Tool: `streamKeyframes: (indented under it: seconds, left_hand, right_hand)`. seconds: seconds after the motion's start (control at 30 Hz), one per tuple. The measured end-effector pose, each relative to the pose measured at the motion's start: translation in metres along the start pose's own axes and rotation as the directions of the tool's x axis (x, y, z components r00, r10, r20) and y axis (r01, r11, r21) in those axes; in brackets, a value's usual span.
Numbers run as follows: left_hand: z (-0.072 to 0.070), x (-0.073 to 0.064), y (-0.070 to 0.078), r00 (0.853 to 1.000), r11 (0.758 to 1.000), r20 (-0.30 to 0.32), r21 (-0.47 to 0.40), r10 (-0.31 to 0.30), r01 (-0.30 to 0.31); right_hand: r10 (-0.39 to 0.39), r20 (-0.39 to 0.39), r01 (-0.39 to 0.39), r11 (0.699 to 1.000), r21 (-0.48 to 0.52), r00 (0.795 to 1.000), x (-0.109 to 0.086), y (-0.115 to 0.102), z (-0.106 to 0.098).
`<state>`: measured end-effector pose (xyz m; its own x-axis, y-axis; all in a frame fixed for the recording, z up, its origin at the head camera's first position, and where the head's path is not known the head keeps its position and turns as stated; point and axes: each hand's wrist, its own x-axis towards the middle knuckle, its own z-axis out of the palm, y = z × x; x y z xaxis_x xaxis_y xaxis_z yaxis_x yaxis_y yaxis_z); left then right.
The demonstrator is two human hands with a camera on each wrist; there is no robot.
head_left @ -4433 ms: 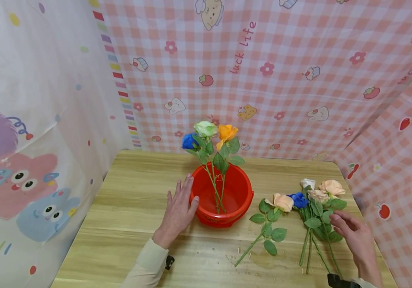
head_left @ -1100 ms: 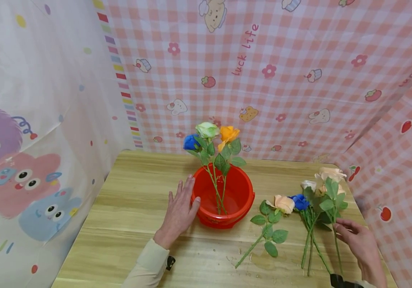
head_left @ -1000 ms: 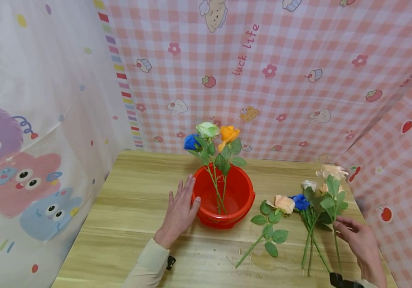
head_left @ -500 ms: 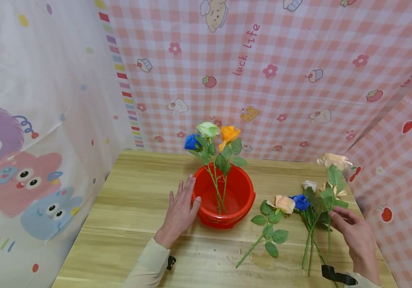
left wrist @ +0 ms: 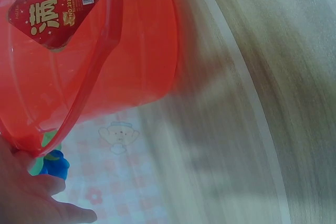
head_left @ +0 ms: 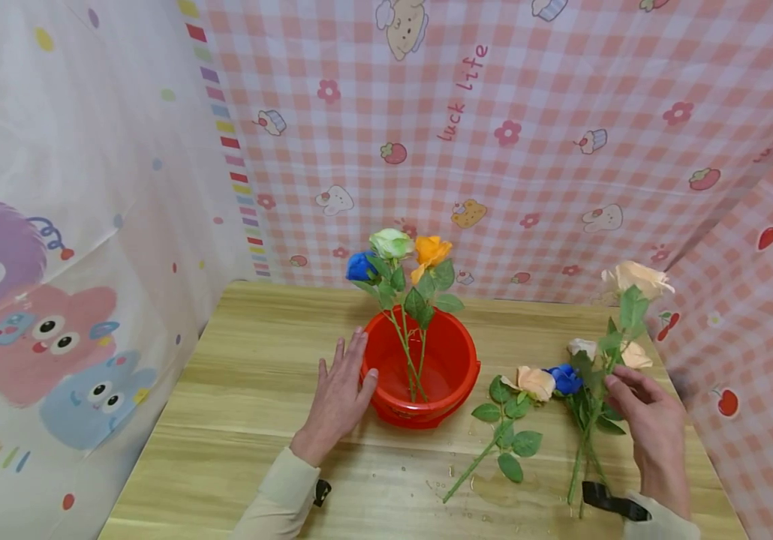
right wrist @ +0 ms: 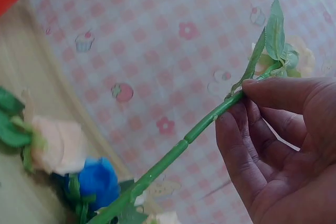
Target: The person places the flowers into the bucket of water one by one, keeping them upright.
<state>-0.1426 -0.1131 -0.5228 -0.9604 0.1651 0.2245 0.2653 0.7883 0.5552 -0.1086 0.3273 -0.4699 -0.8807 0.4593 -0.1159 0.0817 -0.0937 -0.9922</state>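
Observation:
My right hand (head_left: 651, 416) pinches the green stem of a peach rose (head_left: 638, 280) between thumb and fingers, its bloom raised above the others. In the right wrist view the stem (right wrist: 173, 153) slants down to the left from the fingertips. My left hand (head_left: 334, 397) rests with straight fingers against the left side of a red bucket (head_left: 425, 416). In the bucket stand a blue rose (head_left: 360, 266), a pale green rose (head_left: 392, 243) and an orange rose (head_left: 432, 250). The left wrist view shows the bucket's handle and label (left wrist: 52, 11) beside the fingers.
Under the raised rose lie a white rose (head_left: 582, 348), a blue rose (head_left: 565, 379) and another peach rose (head_left: 635, 355). A separate peach rose (head_left: 533, 382) lies between bucket and pile. Water drops dot the wooden table (head_left: 224, 450). Checked cloth (head_left: 548, 172) hangs behind.
The right hand has taken hold of a peach rose from the pile and lifted it, shifting slightly left and away from me. The left hand stays at the bucket.

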Motion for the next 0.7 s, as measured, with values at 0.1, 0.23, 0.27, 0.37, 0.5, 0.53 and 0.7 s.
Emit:
streamKeyframes:
  seconds: [0.1, 0.23, 0.27, 0.37, 0.5, 0.53, 0.7]
  left_hand:
    - [0.0, 0.0, 0.0, 1.0, 1.0, -0.001, 0.001, -0.001, 0.001]
    - [0.001, 0.0, 0.0, 1.0, 1.0, -0.005, 0.009, 0.007, -0.007]
    - [0.001, 0.0, 0.0, 1.0, 1.0, -0.007, 0.01, 0.01, -0.01]
    - [0.001, 0.0, 0.0, 1.0, 1.0, -0.008, 0.01, 0.013, -0.012]
    - [0.0, -0.001, 0.0, 1.0, 1.0, -0.012, 0.01, 0.013, -0.013]
    - [0.0, -0.001, 0.0, 1.0, 1.0, -0.013, 0.011, 0.014, -0.014]
    - [0.0, -0.001, 0.0, 1.0, 1.0, -0.008, 0.003, 0.009, -0.009]
  right_hand:
    - [-0.019, 0.013, 0.019, 0.999, 0.029, 1.0, -0.002, -0.005, 0.008]
    - [-0.046, 0.02, 0.045, 0.998, 0.05, 0.999, -0.007, -0.011, 0.02]
    - [-0.054, 0.023, 0.052, 0.997, 0.057, 0.998, -0.008, -0.013, 0.024]
    - [-0.083, 0.031, 0.081, 0.995, 0.063, 0.996, -0.011, -0.016, 0.034]
    - [-0.123, 0.056, 0.12, 0.991, 0.056, 0.991, -0.014, -0.02, 0.046]
    - [-0.132, 0.064, 0.129, 0.99, 0.053, 0.989, -0.015, -0.021, 0.05]
    - [-0.157, 0.092, 0.153, 0.987, 0.052, 0.983, -0.019, -0.027, 0.064]
